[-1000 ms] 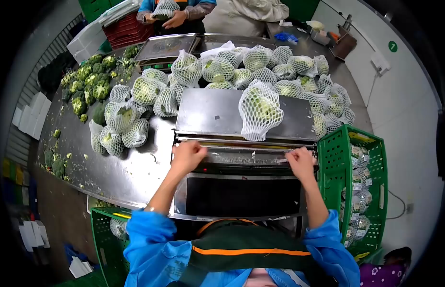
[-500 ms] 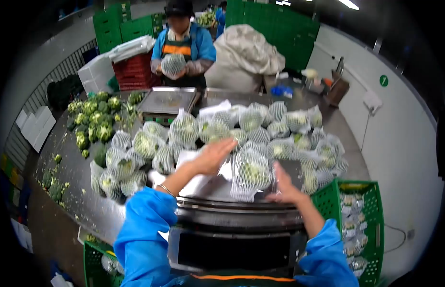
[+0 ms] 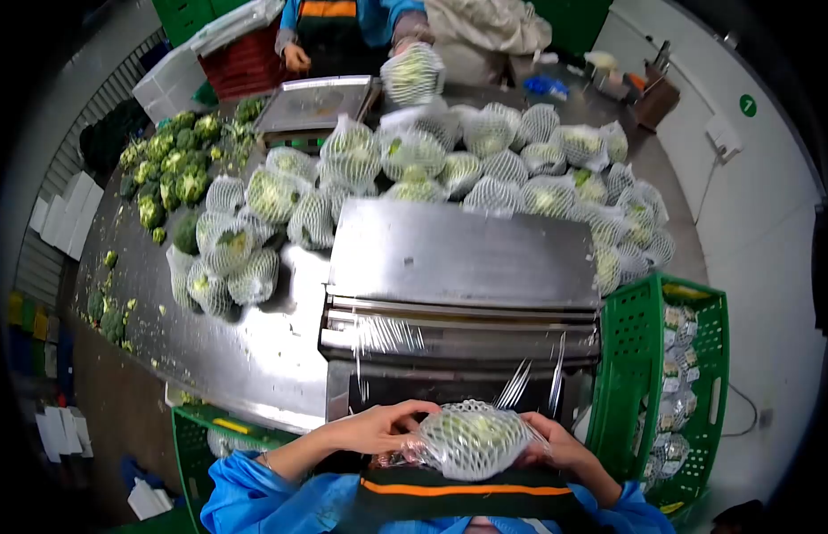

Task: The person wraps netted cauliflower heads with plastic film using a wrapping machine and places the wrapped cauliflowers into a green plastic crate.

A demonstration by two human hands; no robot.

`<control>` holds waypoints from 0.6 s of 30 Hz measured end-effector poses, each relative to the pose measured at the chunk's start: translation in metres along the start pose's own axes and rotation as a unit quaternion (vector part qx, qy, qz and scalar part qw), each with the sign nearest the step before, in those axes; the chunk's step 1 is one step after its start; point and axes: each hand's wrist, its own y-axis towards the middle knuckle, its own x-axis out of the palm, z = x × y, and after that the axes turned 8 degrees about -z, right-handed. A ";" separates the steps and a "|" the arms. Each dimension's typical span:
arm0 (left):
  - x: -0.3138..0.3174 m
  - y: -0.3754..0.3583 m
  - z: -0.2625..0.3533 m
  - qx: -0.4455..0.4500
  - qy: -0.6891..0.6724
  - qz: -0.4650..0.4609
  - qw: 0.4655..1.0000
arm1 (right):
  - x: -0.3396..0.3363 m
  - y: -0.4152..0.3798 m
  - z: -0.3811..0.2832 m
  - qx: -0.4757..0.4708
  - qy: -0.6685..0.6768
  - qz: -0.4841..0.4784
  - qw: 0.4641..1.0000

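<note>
A broccoli head in a white foam net is held close to my body, with clear plastic film around it. My left hand grips its left side, fingers curled on the film. From the other side my right hand clasps it, with some fingers hidden behind the net and film. Just beyond my hands stands a metal film-wrapping machine. Strands of clear film stretch over its dark front.
Several netted broccoli heads line the table behind the machine. Bare broccoli is heaped at left, near a scale. Green crates flank me, the right one holding wrapped heads. A co-worker's hand holds another netted head.
My hands have brought the netted broccoli from the machine's top down toward my body, now with film around it. The view has tilted down. The co-worker has moved a netted head toward the pile.
</note>
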 end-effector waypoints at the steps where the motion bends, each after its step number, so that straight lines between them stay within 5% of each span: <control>1: 0.006 -0.008 -0.024 -0.015 -0.083 0.004 0.996 | 0.002 -0.006 0.016 0.071 0.094 0.030 0.993; 2: 0.009 -0.016 -0.047 0.018 -0.186 0.007 0.982 | 0.001 -0.008 0.026 0.089 0.134 0.054 0.986; 3: 0.013 -0.024 -0.066 0.051 -0.286 0.012 0.957 | -0.004 -0.016 0.050 0.011 0.291 0.011 0.957; 6: 0.030 -0.037 -0.084 0.054 -0.023 0.064 0.996 | -0.008 -0.023 0.078 -0.001 -0.130 0.070 0.989; 7: 0.028 -0.035 -0.087 0.039 0.033 0.100 0.994 | 0.013 -0.020 0.057 -0.005 -0.104 0.138 0.985; 8: 0.028 -0.033 -0.077 0.100 0.107 0.204 0.968 | 0.013 -0.013 0.060 -0.095 -0.164 0.212 0.959; 10: 0.022 -0.013 -0.063 0.205 0.222 0.375 0.876 | 0.014 0.011 0.052 -0.324 -0.394 0.299 0.806; 11: 0.017 0.000 -0.064 0.250 0.262 0.442 0.821 | 0.023 0.029 0.054 -0.328 -0.178 0.334 0.866; 13: 0.013 0.014 -0.046 0.194 -0.029 0.515 0.834 | 0.038 0.039 0.032 -0.255 0.148 0.311 0.904; 15: 0.010 0.008 -0.054 0.246 -0.287 0.477 0.794 | 0.033 0.021 0.018 -0.221 0.345 0.217 0.886; 18: 0.029 -0.033 -0.107 0.191 -0.439 0.455 0.751 | 0.014 0.000 0.068 -0.139 0.447 0.155 0.870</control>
